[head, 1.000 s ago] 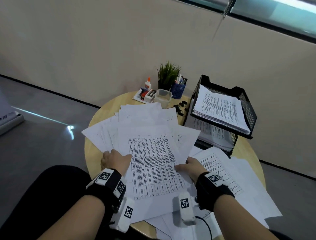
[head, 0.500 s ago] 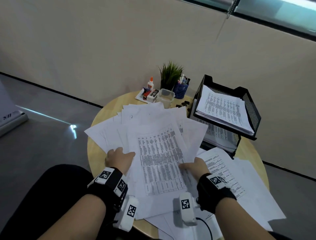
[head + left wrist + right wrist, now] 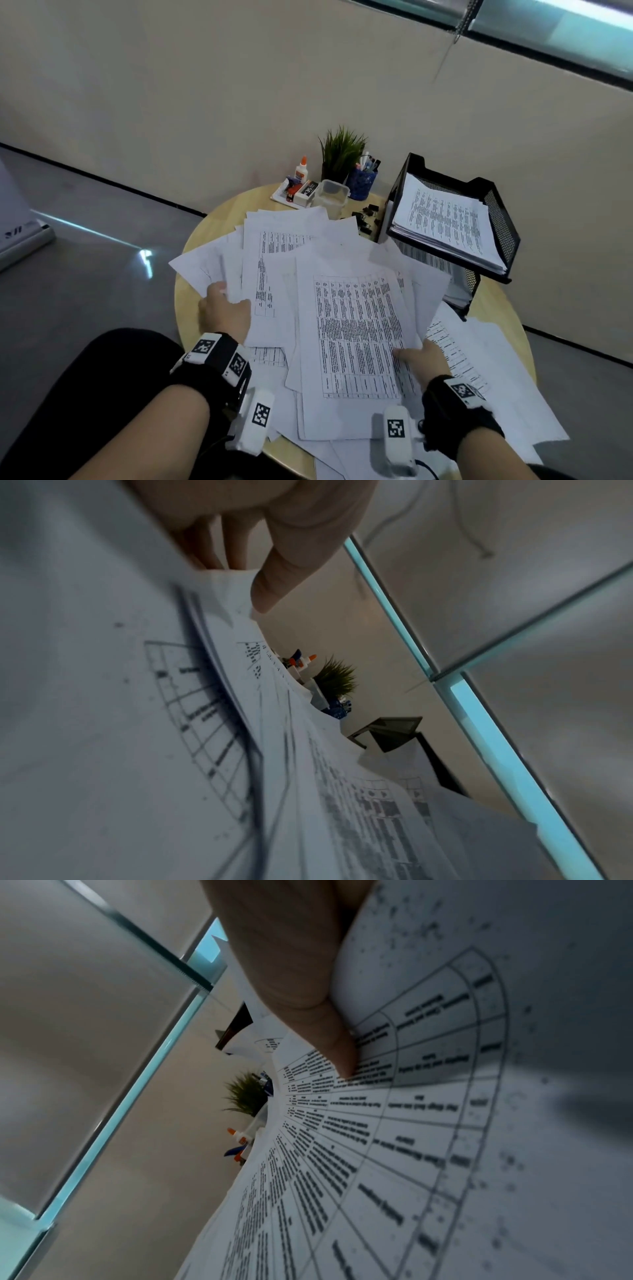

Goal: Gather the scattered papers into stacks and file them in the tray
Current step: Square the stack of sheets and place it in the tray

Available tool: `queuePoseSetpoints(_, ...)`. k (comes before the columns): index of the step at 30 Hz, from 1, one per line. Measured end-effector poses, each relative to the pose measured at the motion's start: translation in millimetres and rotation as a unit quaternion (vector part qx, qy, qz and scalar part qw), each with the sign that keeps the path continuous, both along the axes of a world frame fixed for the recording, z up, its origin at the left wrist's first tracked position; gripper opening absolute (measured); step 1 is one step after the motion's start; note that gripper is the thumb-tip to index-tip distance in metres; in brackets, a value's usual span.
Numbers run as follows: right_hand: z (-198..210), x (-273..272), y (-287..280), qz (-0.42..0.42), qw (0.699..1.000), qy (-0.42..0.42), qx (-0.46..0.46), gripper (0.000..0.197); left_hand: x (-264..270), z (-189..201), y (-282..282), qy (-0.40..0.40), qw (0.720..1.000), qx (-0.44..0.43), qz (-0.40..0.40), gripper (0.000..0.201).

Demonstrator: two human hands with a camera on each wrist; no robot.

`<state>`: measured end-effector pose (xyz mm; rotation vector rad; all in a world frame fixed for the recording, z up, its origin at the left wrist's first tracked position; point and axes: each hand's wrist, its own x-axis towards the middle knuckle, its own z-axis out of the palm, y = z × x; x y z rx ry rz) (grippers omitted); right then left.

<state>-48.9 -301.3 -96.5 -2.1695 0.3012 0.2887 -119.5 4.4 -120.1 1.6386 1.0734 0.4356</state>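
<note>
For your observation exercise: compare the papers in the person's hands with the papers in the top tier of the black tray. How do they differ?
The papers in the hands are fanned and skewed; the papers in the tray lie squared in a neat stack. The held ones are gripped by the left hand and right hand; the tray ones lie untouched. Both are white sheets with printed tables.

The head view is evenly but rather dimly lit, with a cool cast. A bright streak of reflected light glares on the floor [image 3: 140, 255] well to the left of the left hand [image 3: 224, 313], and a pale window strip [image 3: 565, 25] glows high above the right hand [image 3: 423, 359]. Straight lines bow toward the edges. Both wrist views are darker and grainy: the papers [image 3: 103, 723] closest to the lens are blurred and shadowed, their printed grid lines [image 3: 428, 1123] curve strongly, and a teal window band [image 3: 479, 710] shines beyond the fingers [image 3: 284, 569].
</note>
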Motion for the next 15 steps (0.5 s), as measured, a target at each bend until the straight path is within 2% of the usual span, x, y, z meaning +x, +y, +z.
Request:
queuePoseSetpoints(2, -2.3, -2.9, -5.5, -0.017, 0.999, 0.016, 0.031, 0.026, -0.9, 3.0, -1.4, 0.014, 0.998, 0.062, 0.003, 0.056)
queuePoseSetpoints(5, -3.6, -5.3, -10.0, -0.025, 0.998, 0.032, 0.049, 0.024, 0.5, 8.0, -4.6, 0.019, 0.998, -0.014, -0.056, 0.056)
queuePoseSetpoints(8, -3.1, -4.8, -10.4, -0.026, 0.998, 0.035, 0.047, 0.022, 2.6, 9.6, -6.1, 0.031, 0.992, -0.073, -0.096, 0.048)
queuePoseSetpoints(11, -2.3, -4.5, -8.5, -0.028, 0.998, 0.034, 0.05, 0.023, 2.6, 8.0, -7.5, 0.035, 0.988, -0.063, -0.138, 0.017)
queuePoseSetpoints(12, -2.6, -4.3, -8.3, -0.029, 0.998, 0.032, 0.053, 0.023, 1.5, 7.4, -8.5, 0.036, 0.986, -0.052, -0.152, 0.013)
queuePoseSetpoints(15, -1.9, -5.7, -7.9, -0.031, 0.997, 0.026, 0.069, 0.021, 0.2, 2.4, -7.7, 0.039, 0.982, -0.038, -0.179, 0.024)
